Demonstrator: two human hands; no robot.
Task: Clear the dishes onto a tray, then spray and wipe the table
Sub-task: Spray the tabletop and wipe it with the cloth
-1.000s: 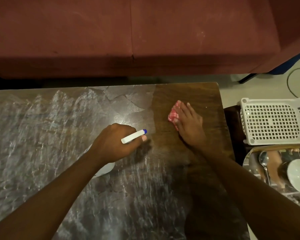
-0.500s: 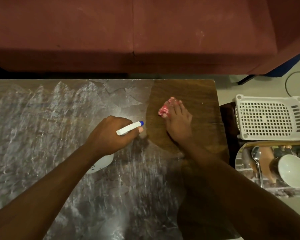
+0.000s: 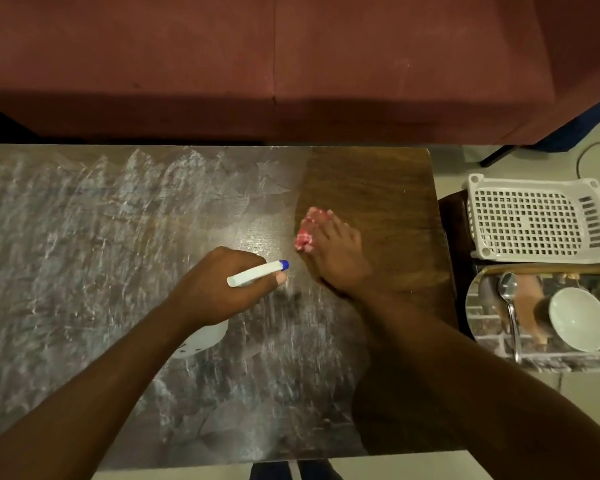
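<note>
My left hand (image 3: 219, 285) grips a white spray bottle (image 3: 257, 271) with a blue nozzle, held above the middle of the wooden table (image 3: 378, 188). The nozzle points right, toward my right hand (image 3: 336, 258). That hand presses a red-and-white cloth (image 3: 305, 233) flat on the table's right part. Most of the tabletop left of the cloth is covered with whitish wet streaks; the right strip looks dark and plain. A shiny tray (image 3: 485, 327) at the right holds a white bowl (image 3: 579, 318) and a spoon (image 3: 510, 303).
A white perforated plastic basket (image 3: 534, 220) lies upside down beyond the tray, on a low dark stand. A dark red sofa (image 3: 291, 64) runs along the far side of the table. A cable lies on the pale floor at the far right.
My right hand has slid the cloth leftward and a little nearer, toward the spray nozzle. The left hand keeps the bottle in about the same place.
</note>
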